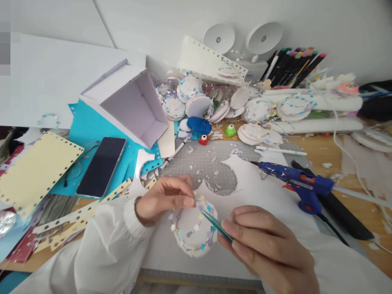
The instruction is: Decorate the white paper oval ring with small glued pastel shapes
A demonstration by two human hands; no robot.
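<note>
A round white paper disc (190, 228) lies on white paper near the front, ringed by a thin strand with small blue, white, yellow and lilac star shapes. My left hand (170, 196) is over the disc's upper left edge, thumb and forefinger pinched together. Whatever is between those fingertips is too small to make out. My right hand (266, 241) grips teal tweezers (216, 224) at the disc's right side. Their tips point up and left, over the strand and close to my left fingertips.
To the right lies a blue glue gun (294, 177) with its cord. A black phone (101, 166) and an open white box (131, 106) are at left. Decorated discs (188, 86), a green punch (230, 130) and markers (292, 67) stand behind. Paper scraps litter the grey cutting mat (196, 157).
</note>
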